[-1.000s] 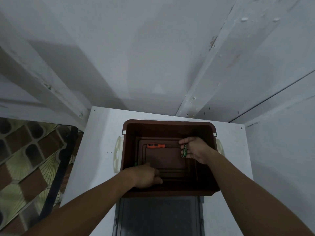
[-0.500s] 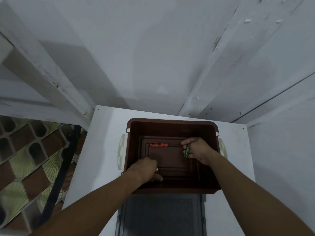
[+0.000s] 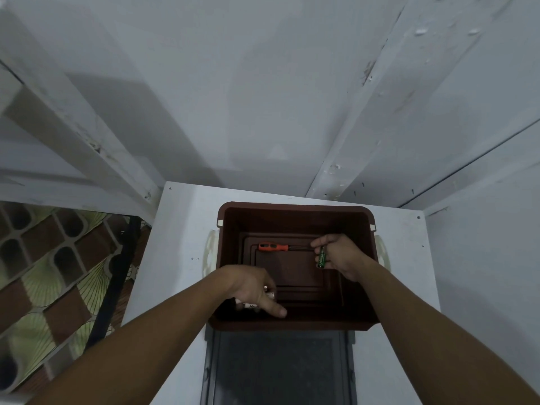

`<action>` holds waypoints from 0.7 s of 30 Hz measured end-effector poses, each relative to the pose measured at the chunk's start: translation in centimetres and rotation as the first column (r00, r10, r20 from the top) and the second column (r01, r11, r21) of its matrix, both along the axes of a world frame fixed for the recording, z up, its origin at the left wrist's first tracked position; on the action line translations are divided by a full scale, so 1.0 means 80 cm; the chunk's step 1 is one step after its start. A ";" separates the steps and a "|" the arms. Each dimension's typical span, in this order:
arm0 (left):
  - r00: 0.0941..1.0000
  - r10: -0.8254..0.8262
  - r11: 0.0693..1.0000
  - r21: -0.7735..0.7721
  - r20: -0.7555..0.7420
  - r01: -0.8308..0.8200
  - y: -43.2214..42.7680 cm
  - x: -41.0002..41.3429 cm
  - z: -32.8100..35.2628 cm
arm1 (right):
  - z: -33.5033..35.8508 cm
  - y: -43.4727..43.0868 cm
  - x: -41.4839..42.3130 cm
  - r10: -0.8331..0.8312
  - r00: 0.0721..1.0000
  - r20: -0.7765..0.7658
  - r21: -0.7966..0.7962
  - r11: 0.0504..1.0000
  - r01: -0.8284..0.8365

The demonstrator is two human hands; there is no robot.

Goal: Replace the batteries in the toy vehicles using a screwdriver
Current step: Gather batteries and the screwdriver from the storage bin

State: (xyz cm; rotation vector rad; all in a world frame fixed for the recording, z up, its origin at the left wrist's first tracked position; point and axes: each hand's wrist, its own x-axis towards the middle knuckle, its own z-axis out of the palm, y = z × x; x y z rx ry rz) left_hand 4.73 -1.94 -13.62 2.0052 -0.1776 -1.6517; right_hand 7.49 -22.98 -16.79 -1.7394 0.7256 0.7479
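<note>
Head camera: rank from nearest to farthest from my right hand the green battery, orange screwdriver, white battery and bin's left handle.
1. Green battery, held in the right hand.
2. Orange screwdriver, shaft end at that hand; nearly tied.
3. White battery, in the left hand.
4. Bin's left handle, outside left wall.

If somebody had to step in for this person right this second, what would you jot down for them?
Left hand: grips a white battery low against the near wall of the brown bin.
Right hand: holds a green battery; its fingertips reach the shaft of the orange-handled screwdriver, which lies on the bin floor.
Done: batteries picked up.
Left: lift out the screwdriver, fetch the toy vehicles (none in view), unscrew, swap batteries, close.
</note>
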 end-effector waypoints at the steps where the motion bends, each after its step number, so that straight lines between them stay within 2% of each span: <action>1: 0.998 0.060 0.998 -0.010 -0.019 -0.060 0.000 0.001 0.000 | 0.000 0.000 0.000 -0.001 1.000 0.005 0.003 1.000 0.001; 3: 0.968 0.244 0.969 -0.017 -0.053 -0.245 -0.001 0.002 0.002 | 0.000 -0.001 -0.001 0.013 1.000 0.012 -0.001 1.000 -0.013; 5: 0.915 0.403 0.915 -0.011 -0.022 -0.403 -0.004 0.002 0.007 | 0.000 -0.002 -0.004 0.043 0.999 0.025 -0.010 0.999 -0.043; 8: 0.899 0.423 0.904 0.013 0.115 -0.427 -0.010 0.002 0.012 | 0.003 -0.001 -0.010 0.110 0.992 0.059 -0.033 0.994 -0.109; 12: 0.929 0.260 0.950 0.100 0.263 -0.295 -0.015 0.006 0.016 | 0.005 0.009 -0.022 0.194 0.979 0.057 -0.040 0.981 -0.192; 14: 0.925 0.062 0.970 0.197 0.375 -0.145 -0.018 0.012 0.021 | 0.004 0.021 -0.029 0.214 0.976 0.037 0.003 0.977 -0.214; 16: 0.870 -0.200 0.945 0.323 0.451 0.050 -0.020 0.021 0.025 | 0.002 0.035 -0.037 0.265 0.964 0.034 0.046 0.963 -0.266; 18: 0.796 -0.406 0.883 0.416 0.449 0.215 -0.020 0.031 0.023 | 0.002 0.048 -0.042 0.348 0.937 0.034 0.068 0.935 -0.349; 21: 0.699 -0.582 0.790 0.493 0.416 0.364 -0.021 0.041 0.018 | 0.005 0.066 -0.047 0.489 0.872 0.031 0.053 0.870 -0.490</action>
